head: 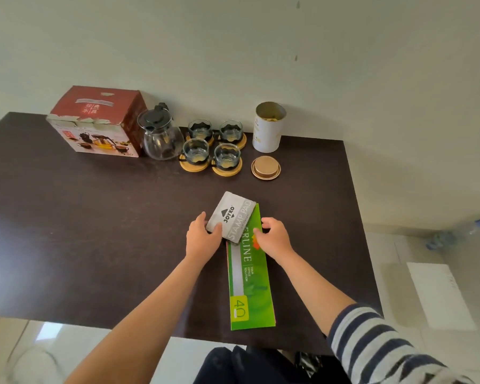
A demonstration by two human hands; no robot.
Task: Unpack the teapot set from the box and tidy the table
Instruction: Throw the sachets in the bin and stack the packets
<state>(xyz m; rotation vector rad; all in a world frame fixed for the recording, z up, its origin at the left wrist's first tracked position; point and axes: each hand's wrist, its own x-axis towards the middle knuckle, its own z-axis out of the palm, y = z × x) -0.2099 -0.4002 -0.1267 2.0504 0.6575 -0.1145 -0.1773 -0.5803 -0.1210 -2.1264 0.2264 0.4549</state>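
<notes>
A red teapot-set box (100,121) stands at the table's back left. Beside it sits a glass teapot (160,135) with a black lid. Several glass cups (212,144) rest on round wooden coasters to the teapot's right. Near the table's middle, my left hand (203,236) grips the left edge of a grey stamp pad box (232,214), which lies tilted over the top of a long green folder (250,275). My right hand (273,236) rests on the folder's upper right edge, fingers curled around it.
An open white canister (268,128) stands at the back right, its gold lid (265,168) lying upside down in front of it. The dark table (94,231) backs onto a pale wall. A tiled floor lies to the right and below.
</notes>
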